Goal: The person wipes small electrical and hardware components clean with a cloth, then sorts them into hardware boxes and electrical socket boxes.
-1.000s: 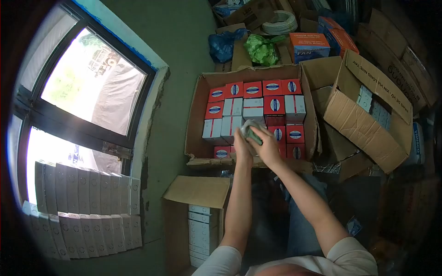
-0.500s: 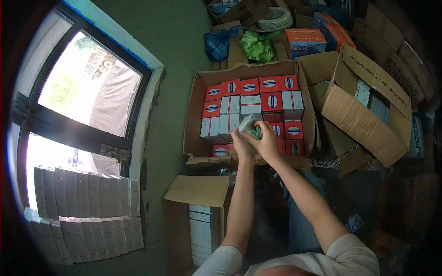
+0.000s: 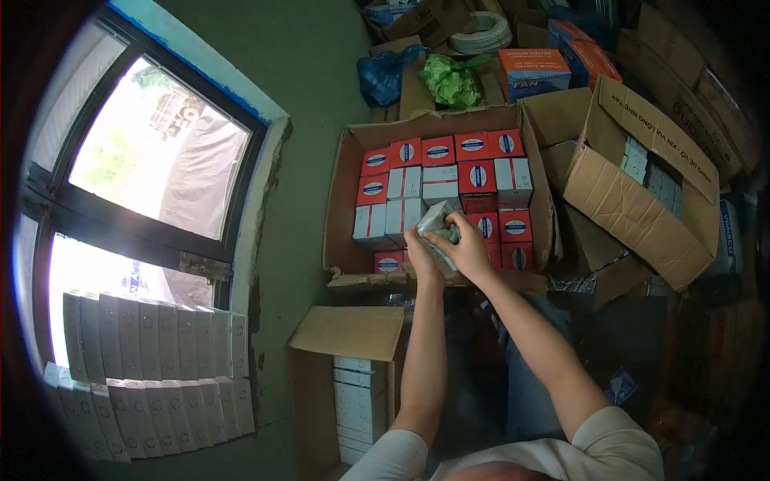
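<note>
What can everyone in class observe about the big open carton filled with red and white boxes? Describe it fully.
The carton looks like plain brown cardboard, open-topped, with rough, worn edges and a creased front rim. Inside stand rows of small boxes, some red with blue-and-white oval labels, others white with red stripes. The left hand and right hand overlap its front in view; whether they touch it is unclear.

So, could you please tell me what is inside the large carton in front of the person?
Small red boxes and white boxes fill much of the carton. The hands cover part; anything beneath the top boxes is hidden.
</note>
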Action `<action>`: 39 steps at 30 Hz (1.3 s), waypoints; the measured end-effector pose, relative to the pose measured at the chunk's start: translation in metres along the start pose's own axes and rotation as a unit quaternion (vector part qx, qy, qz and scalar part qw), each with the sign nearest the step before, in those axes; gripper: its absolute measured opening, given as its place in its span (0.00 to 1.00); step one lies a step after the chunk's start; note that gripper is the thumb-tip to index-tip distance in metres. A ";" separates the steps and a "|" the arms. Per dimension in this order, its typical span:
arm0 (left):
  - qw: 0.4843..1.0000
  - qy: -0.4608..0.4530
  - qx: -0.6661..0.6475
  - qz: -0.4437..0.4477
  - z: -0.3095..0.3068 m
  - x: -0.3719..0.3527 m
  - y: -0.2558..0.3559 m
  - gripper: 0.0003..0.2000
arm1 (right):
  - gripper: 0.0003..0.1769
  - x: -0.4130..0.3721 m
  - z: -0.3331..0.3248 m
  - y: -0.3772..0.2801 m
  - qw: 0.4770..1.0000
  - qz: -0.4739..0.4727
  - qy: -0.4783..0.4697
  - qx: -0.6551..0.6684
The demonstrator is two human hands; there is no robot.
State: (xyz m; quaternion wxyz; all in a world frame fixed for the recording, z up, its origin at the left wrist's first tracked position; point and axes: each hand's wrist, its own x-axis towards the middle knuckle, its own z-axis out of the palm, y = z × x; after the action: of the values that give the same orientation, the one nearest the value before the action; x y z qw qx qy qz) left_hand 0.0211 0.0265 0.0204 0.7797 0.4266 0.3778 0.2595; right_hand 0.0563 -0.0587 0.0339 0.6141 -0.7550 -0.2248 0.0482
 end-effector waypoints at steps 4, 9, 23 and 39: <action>0.998 0.043 -0.030 -0.022 0.007 -0.013 0.024 0.25 | 0.25 -0.003 0.001 0.020 0.995 -0.045 -0.084 -0.002; 0.998 0.010 -0.059 0.003 -0.002 -0.003 0.023 0.24 | 0.25 -0.002 -0.009 0.015 0.981 0.018 -0.187 -0.039; 0.993 -0.078 0.025 0.079 0.005 -0.009 0.010 0.25 | 0.27 -0.001 -0.001 0.022 0.996 -0.033 -0.063 -0.062; 0.971 -0.118 0.125 0.163 0.013 -0.025 0.008 0.24 | 0.46 0.017 -0.018 0.016 0.951 0.224 0.063 0.205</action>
State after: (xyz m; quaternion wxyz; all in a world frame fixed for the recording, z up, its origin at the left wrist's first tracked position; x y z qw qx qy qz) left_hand 0.0164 0.0060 0.0416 0.7063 0.6046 0.2376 0.2813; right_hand 0.0820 -0.0705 0.0266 0.7420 -0.6453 0.0045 0.1817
